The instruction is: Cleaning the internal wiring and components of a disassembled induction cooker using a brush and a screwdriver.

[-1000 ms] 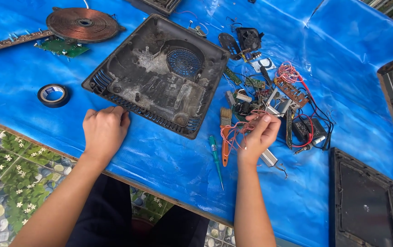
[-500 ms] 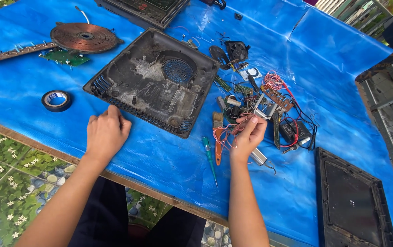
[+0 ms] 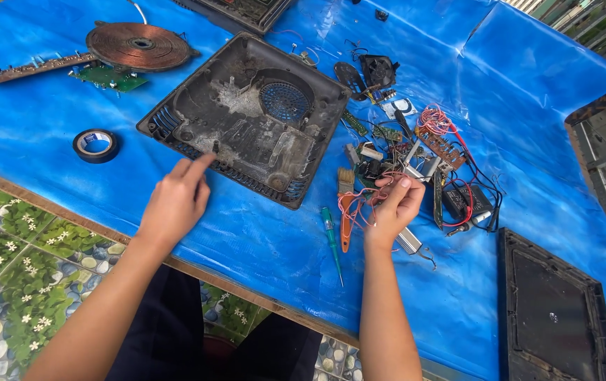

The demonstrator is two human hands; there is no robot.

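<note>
Blue tarp (image 3: 260, 247) covers the whole table, with floral floor tiles below its near edge. Landmark: the grimy black cooker housing (image 3: 250, 120) lying open side up.

Nearest, just right of the housing's near corner: the right hand (image 3: 393, 208) is closed in a pinch on a tangle of red wires (image 3: 359, 204). A green-handled screwdriver (image 3: 331, 236) and an orange-handled brush (image 3: 345, 204) lie just beside it. The left hand (image 3: 176, 201) hovers open and relaxed, forefinger reaching toward the housing's near edge, holding nothing.

Judgement: the wires trail back into the heap of boards and black parts (image 3: 423, 159) right of the housing. Lifting slowly and steadying the heap should keep the small boards from being dragged along.

Left of the housing lies a roll of black tape (image 3: 95, 145), blue-cored. Beyond it, at the housing's far left, are a copper coil disc (image 3: 139, 46), a green circuit board (image 3: 109, 76) and a long brown strip (image 3: 31, 68). At far right sits a dark flat panel (image 3: 553, 310). A small white label with a black ring mark (image 3: 401, 107) lies behind the heap; no packages visible.
</note>
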